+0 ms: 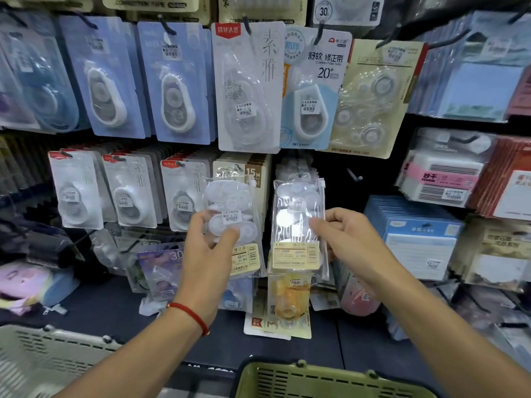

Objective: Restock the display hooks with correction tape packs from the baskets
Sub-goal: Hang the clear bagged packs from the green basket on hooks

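Two clear packs of correction tape are up at the display, one in each of the hands. The left hand [211,242] pinches the left pack [232,222] with thumb across its front and fingers behind, just left of the empty hook [354,176]. The right hand [344,239] pinches the right pack [297,225] at its side edge, nearer that hook and below it.

These look light and easy to lift. The thin plastic sleeve is glossy and probably slippery, and it likely bends, while the tape cases inside are stiff. I would hold low on the card label or by the side edges, leaving the top hole free for the hook.

Glare hides most of the right pack's contents. Whether its top hole already sits on a hook I cannot tell. The left pack's top edge blurs into the packs hanging behind. The green basket [316,377] and the grey basket [43,357] are cut off at the bottom edge, their contents unseen.
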A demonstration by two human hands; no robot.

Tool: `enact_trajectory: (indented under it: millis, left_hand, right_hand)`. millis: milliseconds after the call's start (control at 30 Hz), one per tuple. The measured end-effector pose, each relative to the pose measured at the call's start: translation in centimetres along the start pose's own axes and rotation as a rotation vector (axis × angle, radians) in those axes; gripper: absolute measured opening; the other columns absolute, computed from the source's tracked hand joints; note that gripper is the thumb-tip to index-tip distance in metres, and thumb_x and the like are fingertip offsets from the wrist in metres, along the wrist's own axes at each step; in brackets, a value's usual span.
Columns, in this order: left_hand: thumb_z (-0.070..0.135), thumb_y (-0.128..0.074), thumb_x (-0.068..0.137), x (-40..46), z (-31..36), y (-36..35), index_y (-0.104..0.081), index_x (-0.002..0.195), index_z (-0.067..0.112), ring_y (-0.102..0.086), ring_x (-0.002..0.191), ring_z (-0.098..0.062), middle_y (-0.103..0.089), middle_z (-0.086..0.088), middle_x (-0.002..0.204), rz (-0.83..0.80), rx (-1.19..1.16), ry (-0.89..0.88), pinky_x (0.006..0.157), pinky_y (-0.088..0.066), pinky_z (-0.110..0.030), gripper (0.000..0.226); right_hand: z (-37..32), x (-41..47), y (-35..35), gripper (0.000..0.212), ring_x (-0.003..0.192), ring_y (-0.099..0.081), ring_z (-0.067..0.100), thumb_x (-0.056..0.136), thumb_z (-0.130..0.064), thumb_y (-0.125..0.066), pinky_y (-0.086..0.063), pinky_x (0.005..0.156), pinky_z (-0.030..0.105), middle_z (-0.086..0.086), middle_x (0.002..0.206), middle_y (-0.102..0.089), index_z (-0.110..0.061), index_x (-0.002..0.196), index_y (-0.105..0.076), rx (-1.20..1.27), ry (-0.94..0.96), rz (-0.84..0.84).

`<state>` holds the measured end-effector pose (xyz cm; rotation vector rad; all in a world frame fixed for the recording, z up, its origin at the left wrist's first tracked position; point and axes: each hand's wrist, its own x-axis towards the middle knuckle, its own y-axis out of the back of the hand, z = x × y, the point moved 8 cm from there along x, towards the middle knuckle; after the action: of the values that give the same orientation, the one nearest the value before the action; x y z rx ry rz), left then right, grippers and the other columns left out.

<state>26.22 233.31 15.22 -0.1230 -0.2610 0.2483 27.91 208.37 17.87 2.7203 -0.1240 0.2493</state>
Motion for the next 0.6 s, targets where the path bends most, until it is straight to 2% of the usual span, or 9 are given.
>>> enact_trajectory:
  millis: [33, 100, 167, 233, 300, 333, 433, 533, 600]
  left_hand:
    - [0.018, -0.062, 0.100, -0.1, 0.1, 0.0, -0.059, 0.113, 0.038, -0.071, 0.093, -0.029, -0.074, -0.005, 0.101, -0.001, 0.009, -0.007, 0.089, -0.057, -0.058, 0.024]
    - [0.013, -0.059, 0.101, -0.2, 0.2, -0.2, -0.060, 0.109, 0.037, -0.071, 0.092, -0.027, -0.075, -0.003, 0.100, -0.027, 0.016, -0.015, 0.087, -0.059, -0.053, 0.026]
    - [0.009, -0.060, 0.100, -0.3, 0.2, -0.8, -0.061, 0.109, 0.036, -0.072, 0.099, -0.021, -0.076, 0.003, 0.103, -0.086, 0.012, -0.030, 0.083, -0.061, -0.037, 0.028]
    - [0.007, -0.063, 0.099, -0.5, 0.2, -1.8, -0.065, 0.109, 0.040, -0.071, 0.103, -0.009, -0.077, 0.010, 0.108, -0.187, 0.007, -0.045, 0.080, -0.056, -0.019, 0.034]
    - [0.005, -0.067, 0.098, -1.1, 0.2, -3.1, -0.068, 0.113, 0.040, -0.072, 0.109, -0.010, -0.077, 0.008, 0.116, -0.300, -0.012, -0.053, 0.084, -0.057, -0.020, 0.038]
    - [0.005, -0.069, 0.097, -1.4, 0.2, -3.6, -0.070, 0.114, 0.041, -0.072, 0.109, -0.011, -0.077, 0.007, 0.118, -0.340, -0.026, -0.056, 0.085, -0.057, -0.019, 0.040]
    - [0.007, -0.072, 0.096, -1.7, 0.0, -4.1, -0.063, 0.124, 0.049, -0.074, 0.103, -0.004, -0.077, 0.015, 0.113, -0.374, -0.006, -0.047, 0.082, -0.057, -0.016, 0.052]
    - [0.000, -0.071, 0.095, -1.5, -0.6, -4.1, -0.050, 0.139, 0.045, -0.074, 0.096, -0.013, -0.076, 0.003, 0.107, -0.391, 0.094, -0.030, 0.084, -0.063, -0.030, 0.067]
    - [-0.008, -0.067, 0.095, -1.5, -0.7, -4.3, -0.050, 0.143, 0.038, -0.073, 0.090, -0.019, -0.073, -0.001, 0.104, -0.407, 0.087, -0.010, 0.079, -0.065, -0.037, 0.069]
  right_hand:
    - [0.0, 0.0, 0.4, 0.023, 0.063, -0.059, 0.000, 0.101, -0.044, -0.063, -0.049, 0.066, 0.029, -0.015, 0.071, -0.066, -0.021, 0.104, -0.065, -0.135, 0.005, 0.045]
    - [-0.7, -0.2, 1.0, 0.033, 0.091, -0.065, 0.006, 0.099, -0.049, -0.061, -0.054, 0.083, 0.036, -0.014, 0.101, -0.068, -0.026, 0.123, -0.059, -0.431, 0.042, 0.152]
    - [-1.4, -0.3, 1.0, 0.034, 0.096, -0.064, 0.001, 0.097, -0.050, -0.061, -0.055, 0.090, 0.034, -0.015, 0.110, -0.066, -0.029, 0.125, -0.060, -0.431, 0.122, 0.157]
    - [-1.7, -0.5, -0.4, 0.030, 0.095, -0.065, -0.006, 0.090, -0.058, -0.065, -0.055, 0.086, 0.027, -0.017, 0.103, -0.071, -0.037, 0.111, -0.067, -0.257, 0.144, -0.009]
    - [-1.6, -0.9, -2.2, 0.038, 0.096, -0.071, 0.003, 0.079, -0.071, -0.065, -0.061, 0.085, 0.036, -0.014, 0.100, -0.075, -0.040, 0.101, -0.071, -0.117, 0.115, -0.182]
    - [-1.6, -1.0, -2.7, 0.038, 0.094, -0.073, 0.010, 0.077, -0.072, -0.064, -0.063, 0.084, 0.043, -0.010, 0.098, -0.077, -0.039, 0.096, -0.071, -0.088, 0.118, -0.208]
    - [-1.7, -0.7, -2.5, 0.023, 0.087, -0.076, 0.022, 0.091, -0.052, -0.067, -0.063, 0.082, 0.055, 0.000, 0.088, -0.079, -0.030, 0.088, -0.069, -0.004, 0.120, -0.167]
    - [-0.9, -0.3, -1.2, 0.023, 0.084, -0.076, 0.029, 0.102, -0.038, -0.064, -0.061, 0.081, 0.061, 0.004, 0.077, -0.075, -0.018, 0.090, -0.065, 0.004, 0.065, -0.079]
    - [-0.7, 0.0, -0.5, 0.026, 0.083, -0.076, 0.030, 0.105, -0.035, -0.061, -0.061, 0.081, 0.060, 0.010, 0.080, -0.076, -0.012, 0.091, -0.064, -0.001, 0.034, -0.038]
